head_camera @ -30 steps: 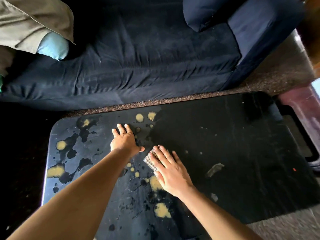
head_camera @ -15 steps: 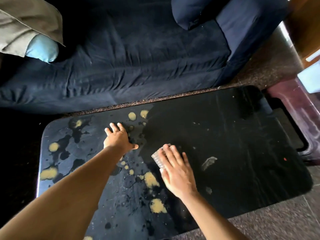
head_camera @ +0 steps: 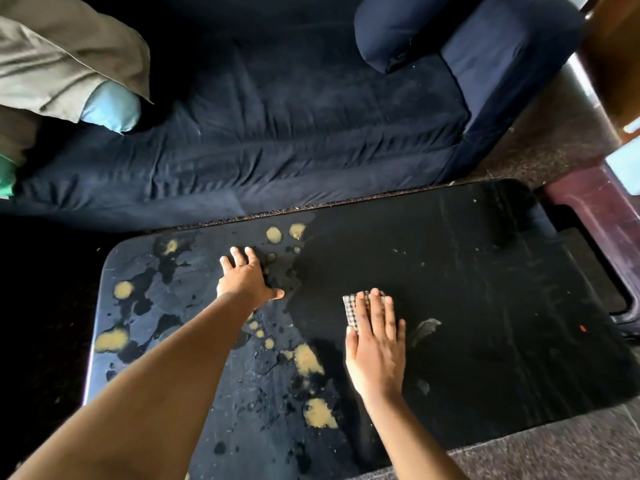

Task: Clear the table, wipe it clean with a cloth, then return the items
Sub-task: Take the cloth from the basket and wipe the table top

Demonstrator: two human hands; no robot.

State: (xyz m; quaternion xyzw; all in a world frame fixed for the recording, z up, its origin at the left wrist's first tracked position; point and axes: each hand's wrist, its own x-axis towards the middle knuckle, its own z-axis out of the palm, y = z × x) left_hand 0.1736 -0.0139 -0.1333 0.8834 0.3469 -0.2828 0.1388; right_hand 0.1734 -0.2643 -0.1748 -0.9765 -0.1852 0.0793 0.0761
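Note:
A low black table (head_camera: 485,271) fills the lower part of the head view, its left half blotched with yellow-beige patches (head_camera: 306,358). My right hand (head_camera: 377,344) lies flat with straight fingers on a small checkered cloth (head_camera: 351,308), pressing it onto the tabletop near the middle. The cloth shows only at the fingertips' left side. My left hand (head_camera: 246,280) rests spread and flat on the table, left of the cloth, among the patches. No other items stand on the table.
A dark blue sofa (head_camera: 277,133) runs behind the table with a blue bolster (head_camera: 391,32), a light blue pillow (head_camera: 110,105) and beige fabric (head_camera: 52,53). A dark red piece of furniture (head_camera: 595,216) sits at the right. Speckled floor lies in front.
My right hand has slid the cloth to the right across the tabletop, away from the left hand. The left hand stays planted flat in place.

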